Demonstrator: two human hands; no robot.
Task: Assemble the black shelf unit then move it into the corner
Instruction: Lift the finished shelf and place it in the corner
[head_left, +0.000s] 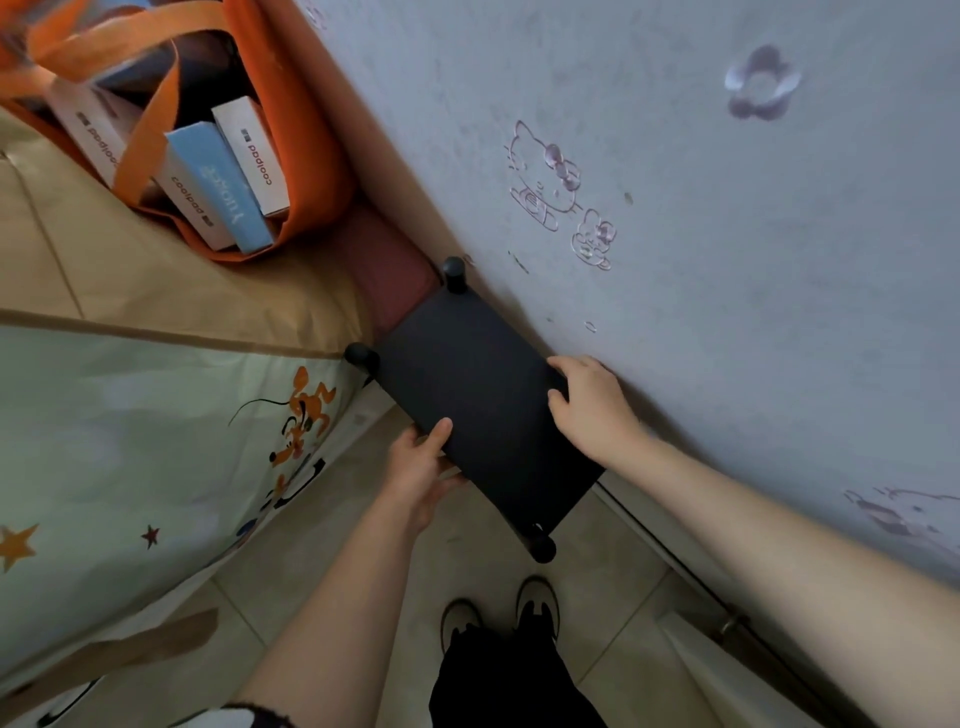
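Both hands are steadying the black shelf unit (478, 400) by its top panel: left hand (421, 475) pinching the near edge, right hand (592, 405) curling fingers (558, 402) over the wall-side edge, guiding it between bed (156, 415) and wall (727, 234) toward the corner.

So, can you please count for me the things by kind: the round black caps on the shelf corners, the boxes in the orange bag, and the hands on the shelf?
Round black corner caps on the black shelf unit: 3 visible
Boxes in the orange fabric bag: 4
Hands holding the shelf: 2, left hand, right hand
Total: 9
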